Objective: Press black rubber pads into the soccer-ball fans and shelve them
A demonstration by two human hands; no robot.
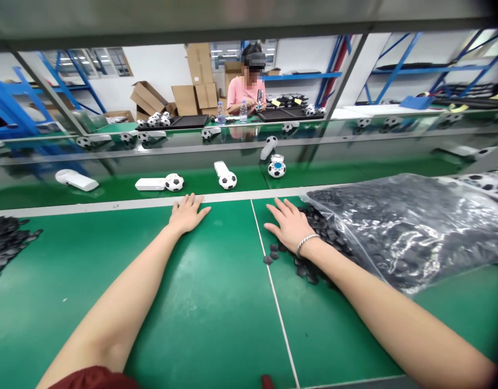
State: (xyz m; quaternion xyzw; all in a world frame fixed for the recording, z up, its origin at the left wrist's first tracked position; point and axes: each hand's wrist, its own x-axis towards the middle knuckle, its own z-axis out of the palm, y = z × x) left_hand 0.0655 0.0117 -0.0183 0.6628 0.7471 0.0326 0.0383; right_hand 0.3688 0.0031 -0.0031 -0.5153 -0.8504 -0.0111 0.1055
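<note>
My left hand [187, 213] lies flat and spread on the green work mat [208, 302], just short of its grey rear strip, holding nothing. My right hand [289, 224] rests palm down beside a spill of small dark pieces [309, 265], its fingertips on the mat and its little-finger side touching the pile. A beaded bracelet [307, 243] circles that wrist. Behind the spill lies a clear plastic bag [398, 232] packed with more dark pieces. A smaller heap of dark pieces [5, 246] sits at the far left.
A raised shelf behind the strip carries white handheld items [76, 180] and black-and-white football-patterned balls [174, 182]. A glass panel [249, 135] stands beyond them, and a person in a pink shirt [245, 92] works across it. A metal bar [232, 29] crosses overhead.
</note>
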